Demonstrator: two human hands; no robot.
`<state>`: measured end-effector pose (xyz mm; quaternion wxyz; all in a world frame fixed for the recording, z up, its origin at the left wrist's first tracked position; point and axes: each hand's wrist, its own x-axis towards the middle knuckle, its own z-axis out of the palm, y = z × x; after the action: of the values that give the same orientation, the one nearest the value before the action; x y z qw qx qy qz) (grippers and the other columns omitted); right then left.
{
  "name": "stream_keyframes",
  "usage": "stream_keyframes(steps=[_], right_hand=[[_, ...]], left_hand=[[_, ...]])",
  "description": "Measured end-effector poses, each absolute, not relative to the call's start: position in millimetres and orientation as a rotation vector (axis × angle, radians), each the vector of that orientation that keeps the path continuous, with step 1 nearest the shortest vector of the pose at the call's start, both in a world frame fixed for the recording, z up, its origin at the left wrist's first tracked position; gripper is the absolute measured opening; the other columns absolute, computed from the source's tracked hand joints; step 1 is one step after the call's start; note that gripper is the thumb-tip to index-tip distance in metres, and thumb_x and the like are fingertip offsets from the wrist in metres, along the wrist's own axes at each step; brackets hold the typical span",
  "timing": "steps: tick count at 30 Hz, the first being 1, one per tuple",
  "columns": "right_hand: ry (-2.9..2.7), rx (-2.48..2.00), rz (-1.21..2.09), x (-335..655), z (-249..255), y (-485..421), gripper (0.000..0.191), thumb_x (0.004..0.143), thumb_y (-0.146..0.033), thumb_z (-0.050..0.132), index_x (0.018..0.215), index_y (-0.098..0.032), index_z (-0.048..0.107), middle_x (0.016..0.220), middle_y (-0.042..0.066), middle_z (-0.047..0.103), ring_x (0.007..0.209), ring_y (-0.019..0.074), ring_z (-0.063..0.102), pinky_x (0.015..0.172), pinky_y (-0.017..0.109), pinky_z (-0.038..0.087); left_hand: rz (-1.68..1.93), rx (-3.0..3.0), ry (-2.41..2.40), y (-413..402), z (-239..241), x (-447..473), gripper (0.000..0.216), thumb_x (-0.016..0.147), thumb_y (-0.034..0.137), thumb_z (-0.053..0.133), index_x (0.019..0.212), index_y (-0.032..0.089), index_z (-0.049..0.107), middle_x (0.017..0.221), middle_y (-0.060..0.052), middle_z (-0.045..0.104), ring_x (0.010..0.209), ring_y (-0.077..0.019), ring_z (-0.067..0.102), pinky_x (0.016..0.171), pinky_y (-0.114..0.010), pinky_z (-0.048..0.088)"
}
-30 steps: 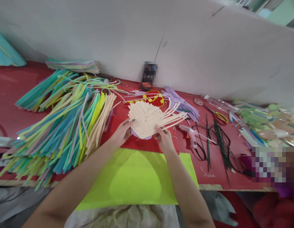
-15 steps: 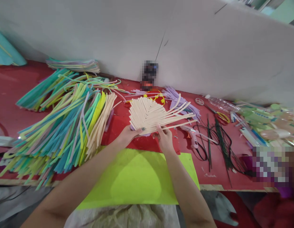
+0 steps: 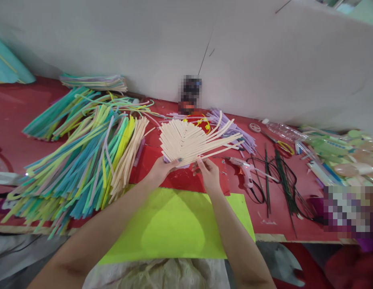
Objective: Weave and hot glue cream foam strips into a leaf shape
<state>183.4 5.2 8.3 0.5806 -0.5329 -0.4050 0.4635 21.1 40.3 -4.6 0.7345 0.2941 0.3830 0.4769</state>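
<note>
Nearest, at 6 o'clock from the cream fan-shaped piece (image 3: 182, 138), a lime-green sheet (image 3: 174, 224) lies over the near part of the red bench (image 3: 270, 224). Just beyond it lies a bright red mat (image 3: 144, 170), with the piece above it. The left hand (image 3: 162, 169) is at the piece's 7 o'clock edge, its grip clamped there with the thumb on top. The right hand (image 3: 208, 171) is at 5 o'clock, fingertips at the lowest strand; whether its grip is closed on that strand I cannot tell. The piece's slats meet in a herringbone, and its loose ends spread toward 3 o'clock.

Round about, dark green stems (image 3: 285, 184) and a pink glue gun (image 3: 246, 172) lie at 4 o'clock. A big heap of coloured fuzzy stems (image 3: 86, 168) spreads between 8 and 9, cream stems (image 3: 129, 156) along its inner side. Toward 3 are yellow-handled scissors (image 3: 284, 148) and, a little farther, a clear bottle (image 3: 281, 130). Lilac stems (image 3: 236, 130) lie between 2 and 3. At 12, a pixelated dark object (image 3: 190, 94) stands against the pale wall (image 3: 114, 36).
</note>
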Motion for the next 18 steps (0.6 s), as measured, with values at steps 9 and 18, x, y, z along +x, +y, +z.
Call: stream_keyframes(steps=[9, 18], right_hand=[[-0.932, -1.257, 1.096, 183.3, 8.2, 5.5, 0.038, 0.066, -0.054, 0.074, 0.066, -0.017, 0.064, 0.06, 0.0, 0.065, 0.053, 0.0113, 0.058, 0.045, 0.023, 0.05], [-0.952, -1.248, 1.119, 183.7, 4.1, 7.1, 0.037, 0.067, -0.054, 0.074, 0.069, -0.017, 0.065, 0.062, 0.0, 0.066, 0.053, 0.0118, 0.06, 0.046, 0.025, 0.052]], left_hand=[[1.021, 0.689, 0.857, 40.2, -6.0, 21.0, 0.058, 0.047, 0.039, 0.089, 0.095, 0.012, 0.071, 0.105, -0.012, 0.073, 0.1, -0.029, 0.067, 0.097, -0.046, 0.049], [1.02, 0.675, 0.919, 42.0, -8.6, 20.5, 0.059, 0.045, 0.037, 0.09, 0.095, 0.012, 0.071, 0.106, -0.012, 0.072, 0.103, -0.0288, 0.065, 0.097, -0.045, 0.048]])
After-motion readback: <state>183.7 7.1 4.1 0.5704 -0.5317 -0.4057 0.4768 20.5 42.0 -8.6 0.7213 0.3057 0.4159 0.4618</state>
